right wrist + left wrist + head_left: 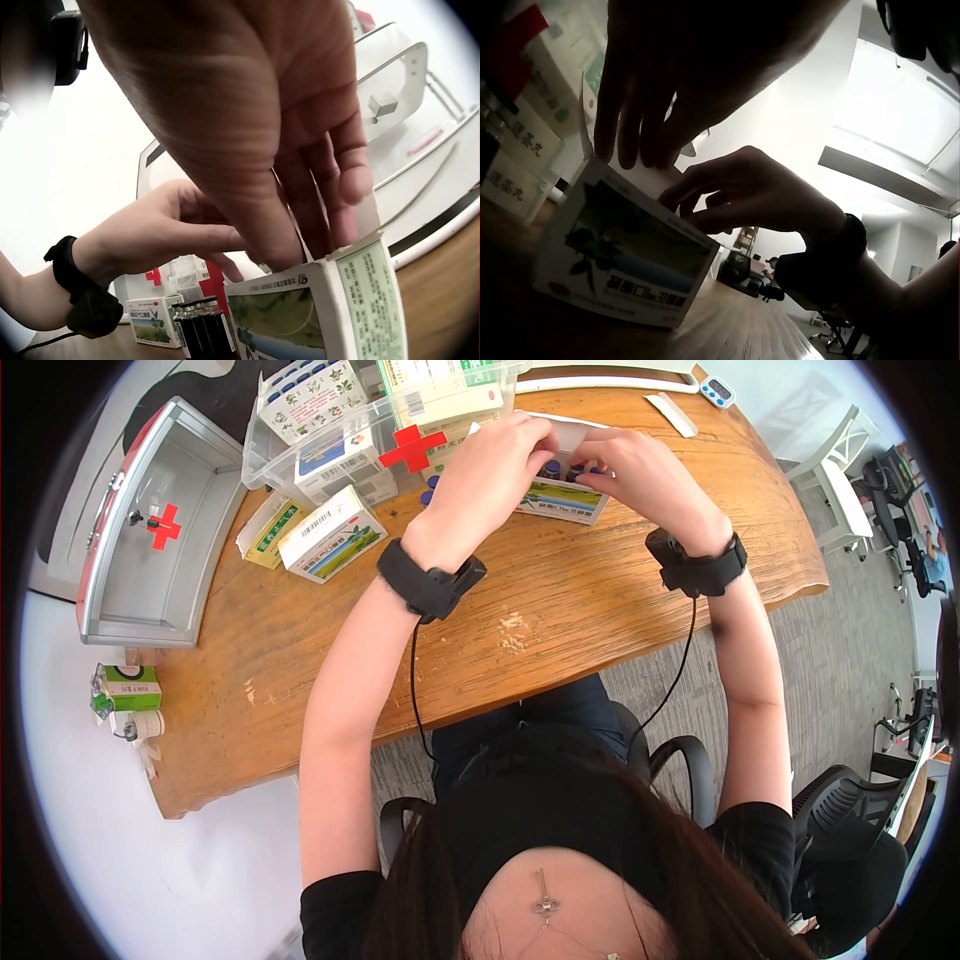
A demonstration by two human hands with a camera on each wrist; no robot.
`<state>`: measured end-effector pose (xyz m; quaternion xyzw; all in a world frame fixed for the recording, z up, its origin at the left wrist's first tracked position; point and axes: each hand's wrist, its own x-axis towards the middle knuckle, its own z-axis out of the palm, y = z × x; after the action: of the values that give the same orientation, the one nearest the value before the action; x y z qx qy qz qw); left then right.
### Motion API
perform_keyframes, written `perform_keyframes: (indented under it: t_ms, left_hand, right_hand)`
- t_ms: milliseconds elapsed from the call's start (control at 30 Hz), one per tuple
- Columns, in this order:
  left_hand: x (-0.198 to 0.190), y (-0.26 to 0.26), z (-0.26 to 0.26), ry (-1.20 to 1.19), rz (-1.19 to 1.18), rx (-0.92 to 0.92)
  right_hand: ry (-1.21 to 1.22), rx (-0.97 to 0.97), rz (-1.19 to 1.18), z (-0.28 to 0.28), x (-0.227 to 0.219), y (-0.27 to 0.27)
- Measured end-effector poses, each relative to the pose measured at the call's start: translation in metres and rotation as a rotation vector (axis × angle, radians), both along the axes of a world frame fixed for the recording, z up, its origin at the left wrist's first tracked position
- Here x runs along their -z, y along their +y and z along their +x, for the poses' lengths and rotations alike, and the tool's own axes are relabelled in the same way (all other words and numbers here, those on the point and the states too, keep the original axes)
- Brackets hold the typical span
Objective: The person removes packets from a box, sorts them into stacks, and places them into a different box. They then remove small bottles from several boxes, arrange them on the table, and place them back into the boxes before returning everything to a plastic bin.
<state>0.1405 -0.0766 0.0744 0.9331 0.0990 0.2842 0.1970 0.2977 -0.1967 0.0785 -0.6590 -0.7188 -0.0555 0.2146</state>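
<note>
On the wooden table stands an open-topped white medicine box point(562, 503) with a green landscape picture. Dark vials with blue caps point(553, 468) show inside its opening. My left hand point(492, 472) reaches over the box from the left. In the left wrist view its fingers point(632, 124) hang straight down at the back panel. From the right, my right hand point(645, 475) dips thumb and fingers into the opening. The box front hides these fingertips, so I cannot tell whether they pinch a vial. Several dark vials point(204, 330) stand beside the box, left of it in the right wrist view.
A clear plastic bin point(290, 478) packed with medicine boxes stands behind my left hand. Two more boxes, one white point(332, 535) and one yellow-green point(268, 532), stand before it. A metal first-aid case point(185, 550) lies at the left. A small timer point(716, 392) is at the far edge.
</note>
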Motion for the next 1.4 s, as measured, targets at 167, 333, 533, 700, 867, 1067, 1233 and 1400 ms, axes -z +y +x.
perform_keyframes:
  t_ms: [167, 333, 533, 700, 867, 1067, 1233, 1400]
  left_hand:
    - [-0.002, -0.003, -0.010, 0.057, 0.139, -0.090]
    - [-0.007, -0.002, -0.013, 0.131, 0.230, -0.089]
    - [0.004, -0.006, -0.013, 0.123, 0.324, 0.001]
    - [0.011, -0.009, -0.009, 0.225, 0.350, 0.018]
    - [0.012, -0.010, -0.002, 0.352, 0.327, 0.002]
    - [0.009, -0.011, -0.001, 0.293, 0.305, -0.016]
    - [-0.006, -0.013, -0.017, 0.102, 0.250, 0.001]
    - [-0.027, 0.005, -0.075, -0.092, 0.055, -0.222]
  right_hand:
    - [-0.098, -0.004, -0.017, -0.001, -0.003, 0.006]
    - [-0.093, 0.024, -0.045, 0.005, 0.003, 0.010]
    - [-0.092, 0.062, -0.079, 0.001, -0.003, 0.009]
    - [-0.120, 0.071, -0.084, -0.002, -0.004, 0.010]
    - [-0.120, 0.112, -0.031, -0.008, -0.001, 0.010]
    - [-0.056, 0.177, -0.082, -0.013, -0.007, 0.008]
    - [-0.003, 0.178, -0.007, -0.014, -0.012, 0.003]
    - [-0.005, 0.095, 0.155, -0.021, -0.014, -0.003]
